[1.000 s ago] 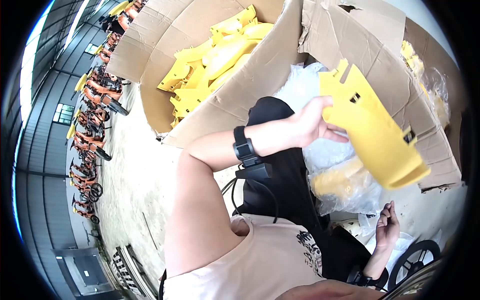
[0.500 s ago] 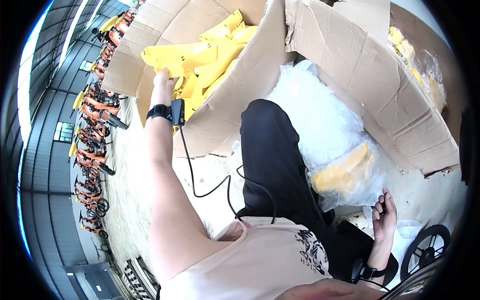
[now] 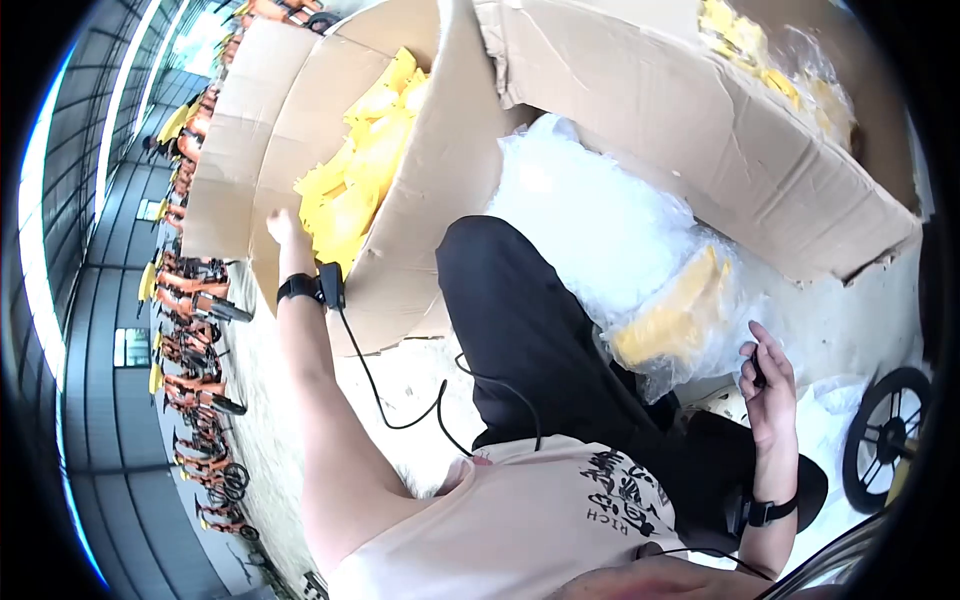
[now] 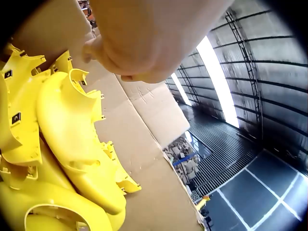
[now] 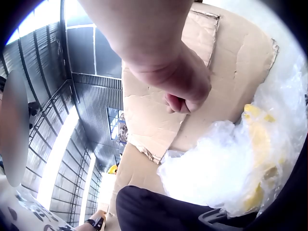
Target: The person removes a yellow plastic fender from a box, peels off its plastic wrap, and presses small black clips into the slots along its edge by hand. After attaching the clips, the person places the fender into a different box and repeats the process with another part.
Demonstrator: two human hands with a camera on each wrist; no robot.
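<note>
My left hand (image 3: 287,228) is over the near left side of a big cardboard box (image 3: 432,225), just beside a heap of yellow plastic body panels (image 3: 350,190). Nothing shows in its grasp. In the left wrist view the hand (image 4: 144,43) hangs above the box wall, and the curved panels (image 4: 72,130) with clip tabs lie to one side. My right hand (image 3: 772,390) is near my knee, fingers curled around a small dark object (image 3: 758,374) whose kind is unclear. The right wrist view shows that hand (image 5: 185,86) from behind, fingers curled.
Clear plastic bags (image 3: 600,205) lie between my leg and a second cardboard box (image 3: 690,140); one bag holds yellow panels (image 3: 670,320). More wrapped yellow parts (image 3: 745,40) are inside that box. A black wheel (image 3: 885,440) is at the right. Orange motorbikes (image 3: 195,350) line the left.
My left hand carried a yellow panel from over the plastic bags to the left box and let it go onto the heap. My right hand stays near my knee. The head view has shifted.
</note>
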